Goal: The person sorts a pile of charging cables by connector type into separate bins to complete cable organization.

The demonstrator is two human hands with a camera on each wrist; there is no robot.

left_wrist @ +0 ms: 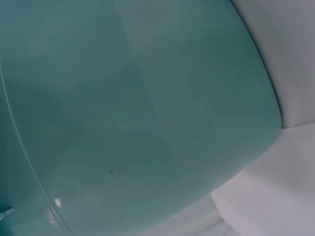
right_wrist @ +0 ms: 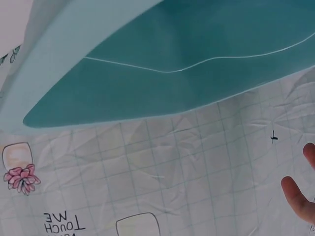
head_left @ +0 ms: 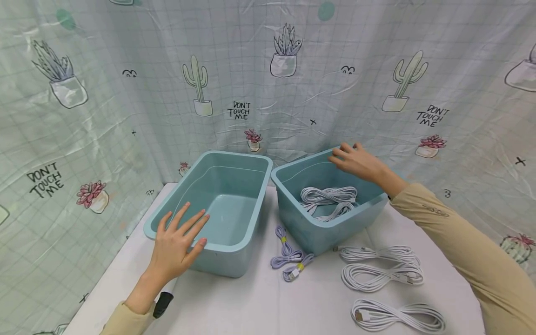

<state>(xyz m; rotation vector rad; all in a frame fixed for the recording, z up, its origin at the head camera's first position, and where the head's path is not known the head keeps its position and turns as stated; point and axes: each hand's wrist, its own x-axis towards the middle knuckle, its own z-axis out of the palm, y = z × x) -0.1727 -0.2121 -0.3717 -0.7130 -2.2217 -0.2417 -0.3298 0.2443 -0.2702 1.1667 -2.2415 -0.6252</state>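
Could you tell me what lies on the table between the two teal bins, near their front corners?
In the head view, two small lilac cable bundles with yellow ties lie on the white table, between the left bin and the right bin.

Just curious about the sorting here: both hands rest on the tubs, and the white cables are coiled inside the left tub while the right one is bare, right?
Not quite. The head view shows the white cables inside the right tub, under the right hand; the left tub, where the left hand rests on the rim, is the bare one.
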